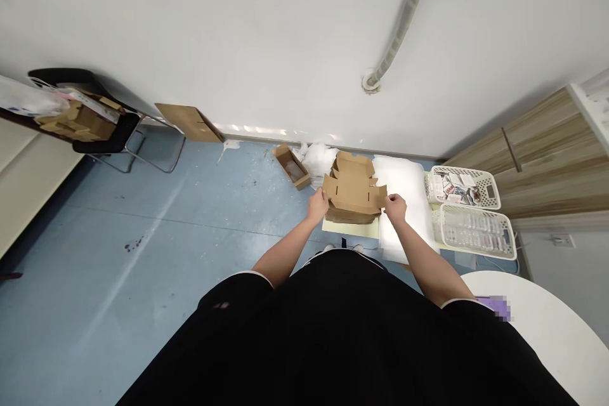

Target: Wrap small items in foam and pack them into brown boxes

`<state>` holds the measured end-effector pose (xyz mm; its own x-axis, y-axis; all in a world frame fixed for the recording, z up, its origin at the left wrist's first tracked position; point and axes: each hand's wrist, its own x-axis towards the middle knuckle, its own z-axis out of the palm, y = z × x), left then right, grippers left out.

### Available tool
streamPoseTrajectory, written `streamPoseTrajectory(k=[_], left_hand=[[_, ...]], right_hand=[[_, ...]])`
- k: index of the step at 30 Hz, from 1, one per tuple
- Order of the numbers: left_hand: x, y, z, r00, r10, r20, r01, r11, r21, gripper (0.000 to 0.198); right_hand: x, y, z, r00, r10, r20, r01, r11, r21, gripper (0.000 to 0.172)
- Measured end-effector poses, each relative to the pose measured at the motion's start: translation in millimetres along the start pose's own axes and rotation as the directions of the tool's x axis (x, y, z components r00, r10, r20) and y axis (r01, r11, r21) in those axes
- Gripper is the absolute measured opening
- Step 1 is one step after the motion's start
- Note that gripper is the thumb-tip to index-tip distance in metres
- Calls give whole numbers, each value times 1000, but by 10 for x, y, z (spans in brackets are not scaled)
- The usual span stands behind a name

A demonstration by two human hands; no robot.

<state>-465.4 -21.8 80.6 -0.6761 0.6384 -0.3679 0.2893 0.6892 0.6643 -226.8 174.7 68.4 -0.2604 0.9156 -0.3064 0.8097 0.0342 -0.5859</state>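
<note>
A flattened brown cardboard box (353, 185) with slots and side flaps lies on top of a stack of similar cardboard blanks (354, 216). My left hand (318, 204) is closed on the flap at its left side. At the opposite side, my right hand (395, 208) pinches the right flap between thumb and fingers. The stack rests on a pale yellow surface (342, 228). Right beside it lies a pile of white foam sheets (400, 193).
An open cardboard box (291, 167) sits left of the stack. White baskets, one with small packets (464, 187) and one with clear plastic items (477, 232), stand at the right. A round white table (547, 323) is near my right arm; a loaded chair (107, 133) stands far left.
</note>
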Motion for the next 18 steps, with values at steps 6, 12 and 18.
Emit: streamPoseTrajectory(k=[6,12,18], left_hand=[[-176,21,158,992,129,10,-116,923,-366,35],[-380,518,658,892,384,236,-263,869,-420,40],[-933,1120,1331,643,596,481,-398,796,-456,40]], right_hand=[[-536,95,-88,972,185,-145,-60,792,608,19],[-1198,717,-367,838,411,-359,-44,706,707,19],[-2130,1636,-782,568,726,-386,-97,526,845,59]])
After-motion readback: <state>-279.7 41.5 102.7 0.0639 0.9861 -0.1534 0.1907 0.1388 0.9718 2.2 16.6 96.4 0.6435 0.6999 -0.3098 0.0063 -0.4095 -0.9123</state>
